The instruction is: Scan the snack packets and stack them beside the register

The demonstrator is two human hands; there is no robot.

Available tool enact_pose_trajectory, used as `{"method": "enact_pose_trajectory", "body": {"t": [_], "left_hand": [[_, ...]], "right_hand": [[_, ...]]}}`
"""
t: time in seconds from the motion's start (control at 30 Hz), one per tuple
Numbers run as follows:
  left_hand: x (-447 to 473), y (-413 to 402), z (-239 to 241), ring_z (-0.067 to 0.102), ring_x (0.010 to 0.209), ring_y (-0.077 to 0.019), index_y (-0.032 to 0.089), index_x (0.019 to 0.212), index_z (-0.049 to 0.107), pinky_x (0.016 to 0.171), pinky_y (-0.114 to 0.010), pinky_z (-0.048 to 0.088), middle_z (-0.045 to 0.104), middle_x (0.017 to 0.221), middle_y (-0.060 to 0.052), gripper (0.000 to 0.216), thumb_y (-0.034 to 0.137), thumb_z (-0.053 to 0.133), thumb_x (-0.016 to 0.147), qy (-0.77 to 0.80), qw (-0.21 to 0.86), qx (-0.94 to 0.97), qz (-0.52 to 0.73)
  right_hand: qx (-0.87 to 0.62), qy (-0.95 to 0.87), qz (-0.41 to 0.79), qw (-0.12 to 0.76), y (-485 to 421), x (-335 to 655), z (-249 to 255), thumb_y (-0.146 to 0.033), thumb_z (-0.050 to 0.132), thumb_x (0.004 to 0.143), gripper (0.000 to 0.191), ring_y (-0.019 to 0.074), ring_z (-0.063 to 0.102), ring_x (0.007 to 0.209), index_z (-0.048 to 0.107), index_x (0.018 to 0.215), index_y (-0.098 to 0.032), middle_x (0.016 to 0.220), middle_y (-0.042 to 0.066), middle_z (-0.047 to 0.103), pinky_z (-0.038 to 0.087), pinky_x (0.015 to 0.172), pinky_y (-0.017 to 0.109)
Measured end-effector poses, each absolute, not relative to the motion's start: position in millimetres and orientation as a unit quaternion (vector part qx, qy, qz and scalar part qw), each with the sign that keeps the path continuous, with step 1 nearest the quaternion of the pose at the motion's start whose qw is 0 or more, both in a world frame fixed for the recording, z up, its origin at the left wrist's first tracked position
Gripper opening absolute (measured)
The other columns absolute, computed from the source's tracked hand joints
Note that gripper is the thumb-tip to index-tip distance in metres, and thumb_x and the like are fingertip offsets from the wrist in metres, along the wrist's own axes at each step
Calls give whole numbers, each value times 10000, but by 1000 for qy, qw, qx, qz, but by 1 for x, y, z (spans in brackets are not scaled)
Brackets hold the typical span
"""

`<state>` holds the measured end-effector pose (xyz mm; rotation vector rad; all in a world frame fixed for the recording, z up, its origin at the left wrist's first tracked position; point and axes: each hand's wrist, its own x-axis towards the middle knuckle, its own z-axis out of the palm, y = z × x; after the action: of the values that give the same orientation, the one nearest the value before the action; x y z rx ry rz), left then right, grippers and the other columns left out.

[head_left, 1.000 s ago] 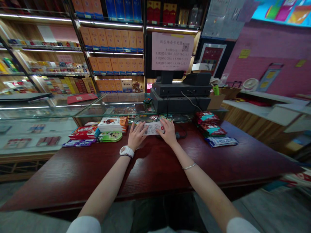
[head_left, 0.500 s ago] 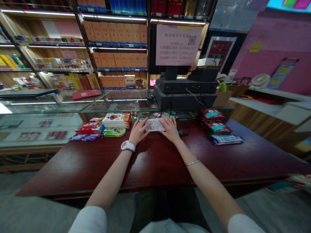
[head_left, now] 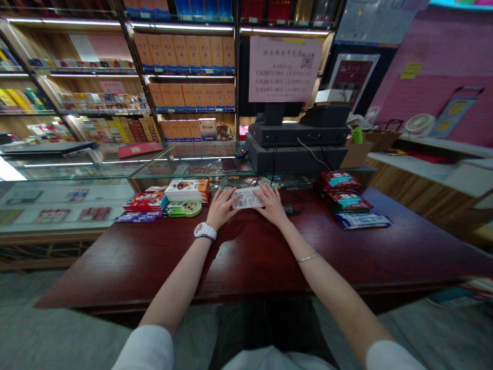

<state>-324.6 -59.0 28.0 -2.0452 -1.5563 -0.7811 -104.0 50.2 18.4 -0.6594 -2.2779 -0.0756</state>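
Between my two hands is a small white box (head_left: 247, 198) with dark print and a barcode facing me, near the back of the dark red wooden table (head_left: 262, 262). My left hand (head_left: 222, 207), with a white watch at the wrist, grips its left end. My right hand (head_left: 271, 205) holds the right end, a thin bracelet farther up that arm. To the left of the hands lie a green package with a cartoon face (head_left: 184, 208), white-and-orange boxes (head_left: 188, 190), red packets (head_left: 145, 201) and purple packets (head_left: 137, 217).
Dark red snack bags (head_left: 348, 199) and a blue-and-white packet (head_left: 362, 221) lie on the table's right. Behind stand a glass display case (head_left: 185, 154), a cash register (head_left: 296, 149) with a pink notice (head_left: 285, 69), and stocked shelves. A black cable (head_left: 295, 208) lies beside my right hand.
The whole view has shifted slightly. Both hands keep hold of the white box, which now looks a little more tilted, its right end higher.
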Motion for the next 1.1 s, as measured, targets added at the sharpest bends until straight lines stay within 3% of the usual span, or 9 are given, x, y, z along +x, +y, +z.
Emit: {"method": "enact_pose_trajectory", "body": {"t": [0.37, 0.63, 0.73, 0.87, 1.1], "left_hand": [[-340, -59, 30, 514, 1311, -261, 244, 1257, 627, 1168, -504, 318, 558, 1425, -100, 428, 310, 661, 836, -585, 237, -697, -340], [-344, -59, 27, 532, 1274, -266, 257, 1244, 632, 1174, -506, 294, 551, 1435, -84, 407, 297, 659, 841, -604, 239, -676, -348], [-344, -60, 27, 537, 1257, -280, 260, 1226, 643, 1163, -515, 307, 546, 1440, -79, 394, 292, 667, 835, -619, 245, -650, -366], [-347, -61, 26, 509, 1289, -290, 257, 1238, 636, 1172, -506, 301, 519, 1466, -72, 417, 308, 680, 826, -632, 233, -640, -370], [-347, -59, 21, 520, 1269, -289, 256, 1244, 630, 1169, -492, 306, 520, 1467, -60, 432, 313, 692, 821, -643, 221, -639, -360]], "right_hand": [[-256, -893, -46, 368, 45, -95, 32, -388, 668, 844, 657, 324, 253, 1478, 446, 1452, -279, 1590, 73, 323, 184, 1194, 596], [-284, -899, -48, 330, 67, -55, 13, -472, 660, 845, 773, 341, 233, 1483, 333, 1519, -281, 1603, 85, 290, 218, 1177, 609], [-317, -902, -11, 292, 72, -52, 5, -529, 623, 854, 851, 330, 222, 1488, 222, 1557, -266, 1616, 100, 249, 275, 1153, 601], [-330, -923, 16, 197, 68, -57, 0, -544, 572, 883, 868, 297, 194, 1499, 131, 1574, -257, 1628, 81, 210, 228, 1183, 564], [-335, -931, 8, 146, 57, -62, 4, -435, 483, 947, 701, 318, 431, 1377, 214, 1562, -230, 1619, 77, 242, 394, 1084, 492]]}}
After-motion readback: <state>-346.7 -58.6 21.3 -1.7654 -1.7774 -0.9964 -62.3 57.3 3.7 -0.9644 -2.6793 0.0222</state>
